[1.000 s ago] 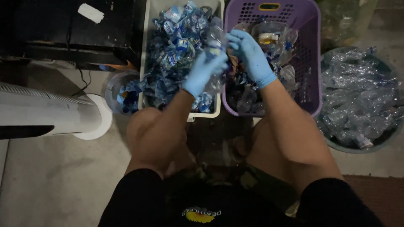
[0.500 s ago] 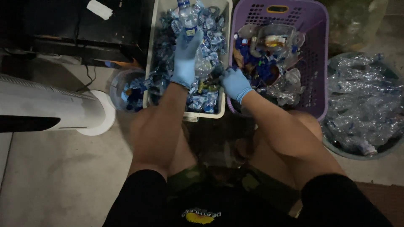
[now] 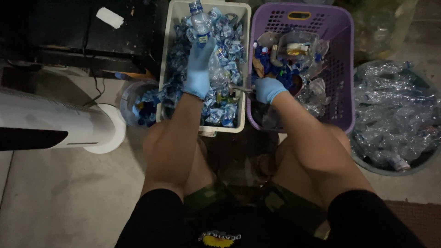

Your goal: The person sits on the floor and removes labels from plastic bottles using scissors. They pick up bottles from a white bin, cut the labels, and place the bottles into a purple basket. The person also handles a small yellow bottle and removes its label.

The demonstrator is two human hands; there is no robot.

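Left hand (image 3: 199,69), gloved: fingers spread flat on bottles (image 3: 216,55) in white bin (image 3: 171,32). Right hand (image 3: 268,89), gloved: clamped on thin tool (image 3: 239,88), at purple basket (image 3: 342,69) rim, right of bin. Advice: secure one bottle before working tool.

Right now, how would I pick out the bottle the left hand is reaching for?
Find the white bin, left of the purple basket. At its far end, just past the left hand, a bottle lies on the pile. It is whole, with a blue cap, while the plastic around it is crumpled.
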